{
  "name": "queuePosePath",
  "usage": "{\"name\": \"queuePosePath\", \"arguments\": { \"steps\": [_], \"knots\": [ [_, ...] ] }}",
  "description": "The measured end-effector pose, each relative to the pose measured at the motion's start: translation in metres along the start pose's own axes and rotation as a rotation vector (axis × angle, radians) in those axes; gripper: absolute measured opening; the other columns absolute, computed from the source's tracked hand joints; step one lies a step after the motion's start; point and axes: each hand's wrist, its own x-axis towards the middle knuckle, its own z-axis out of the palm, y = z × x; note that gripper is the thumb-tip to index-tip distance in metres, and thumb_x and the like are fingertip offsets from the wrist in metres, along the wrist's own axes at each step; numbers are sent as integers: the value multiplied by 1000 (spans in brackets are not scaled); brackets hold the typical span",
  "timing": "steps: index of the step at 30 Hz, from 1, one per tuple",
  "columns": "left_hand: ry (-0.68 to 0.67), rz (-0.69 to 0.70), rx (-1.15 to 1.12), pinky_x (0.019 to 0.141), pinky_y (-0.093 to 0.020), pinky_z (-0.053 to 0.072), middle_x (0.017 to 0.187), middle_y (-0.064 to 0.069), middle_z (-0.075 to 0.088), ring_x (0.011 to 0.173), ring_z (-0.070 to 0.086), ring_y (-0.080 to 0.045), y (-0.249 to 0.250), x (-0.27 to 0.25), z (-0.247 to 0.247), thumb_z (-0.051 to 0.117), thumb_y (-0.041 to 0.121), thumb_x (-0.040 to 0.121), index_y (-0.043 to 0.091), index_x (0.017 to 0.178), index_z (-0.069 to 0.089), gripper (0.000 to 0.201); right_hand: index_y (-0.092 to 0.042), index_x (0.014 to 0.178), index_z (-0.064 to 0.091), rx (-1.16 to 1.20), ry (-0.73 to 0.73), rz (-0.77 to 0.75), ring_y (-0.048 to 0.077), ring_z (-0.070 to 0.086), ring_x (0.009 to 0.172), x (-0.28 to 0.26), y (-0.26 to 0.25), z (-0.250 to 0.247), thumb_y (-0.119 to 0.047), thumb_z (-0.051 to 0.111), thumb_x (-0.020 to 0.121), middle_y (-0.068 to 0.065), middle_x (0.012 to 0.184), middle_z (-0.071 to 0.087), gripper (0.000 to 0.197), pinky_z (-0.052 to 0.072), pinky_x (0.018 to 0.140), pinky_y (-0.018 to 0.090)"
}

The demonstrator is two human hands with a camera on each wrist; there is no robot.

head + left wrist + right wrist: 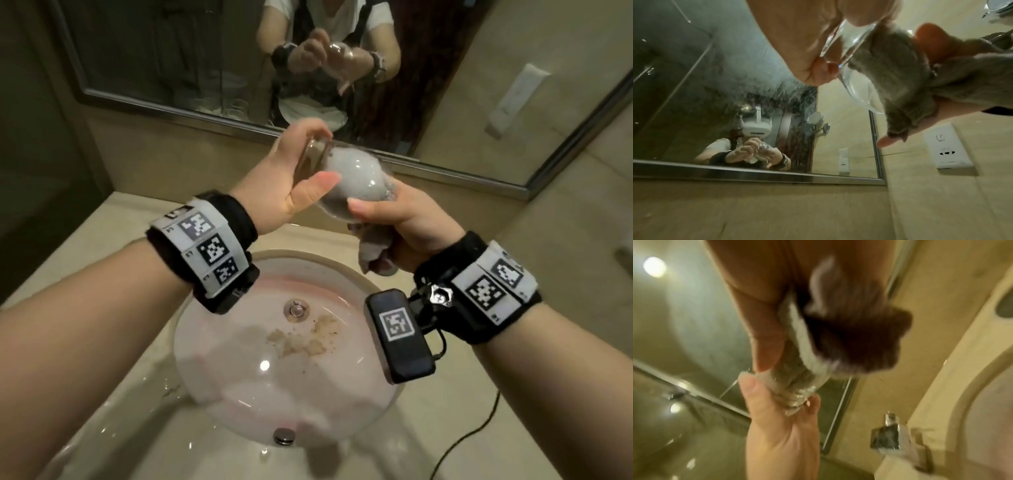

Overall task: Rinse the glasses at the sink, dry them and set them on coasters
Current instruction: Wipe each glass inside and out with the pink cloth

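A clear glass (349,178) lies tilted on its side above the sink, its mouth toward the right. My left hand (310,159) grips its thick base between thumb and fingers. A grey cloth (373,251) is stuffed into the glass, and its loose end hangs below my right hand (383,209), which holds the cloth with the thumb against the rim. In the left wrist view the cloth (900,81) fills the glass (855,91). The right wrist view is blurred but shows the glass (797,392) in my left hand (777,426). No coasters are in view.
The white sink basin (239,377) below has brown specks near its drain (295,310). A chrome tap (892,438) stands at the counter. A framed mirror (171,51) covers the wall ahead. A wall socket (517,99) sits right, and a black cable (472,435) crosses the counter.
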Motion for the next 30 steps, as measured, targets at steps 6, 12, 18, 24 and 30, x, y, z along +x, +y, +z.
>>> {"name": "queuePosePath", "arguments": {
  "steps": [6,12,18,24,30],
  "knots": [
    [-72,-298,-419,59,-19,52,110,6,50,91,60,-10,8,-1,-6,37,45,95,30,125,35,33,-20,107,55,-133,69,-124,8,52,44,-2,0,-1,-1,65,80,-6,71,66,34,42,39,17],
    [-86,-618,-641,35,-15,29,74,-5,55,45,38,-7,15,7,-4,32,64,89,4,126,46,72,-27,113,51,-738,63,-291,-13,54,78,6,2,7,-14,68,83,-30,77,60,37,27,102,19],
    [-72,-184,-268,66,-12,46,104,9,42,87,51,-5,23,1,-14,42,26,98,27,119,28,26,-14,107,56,18,-32,-46,24,43,52,3,-7,3,-14,64,74,-4,68,66,34,38,38,23],
    [-165,-484,-585,70,-32,54,119,0,50,101,58,-20,16,0,-21,45,46,92,24,126,39,41,-24,105,57,-245,47,-144,11,50,43,3,-2,4,-13,70,79,3,83,63,31,44,45,21],
    [-26,-665,-601,33,-16,34,98,-13,56,44,47,-8,13,-1,-7,36,64,88,11,123,46,64,-29,100,55,-611,7,-192,7,56,59,5,-4,9,-9,69,82,-15,72,63,30,50,83,34]
  ]
}}
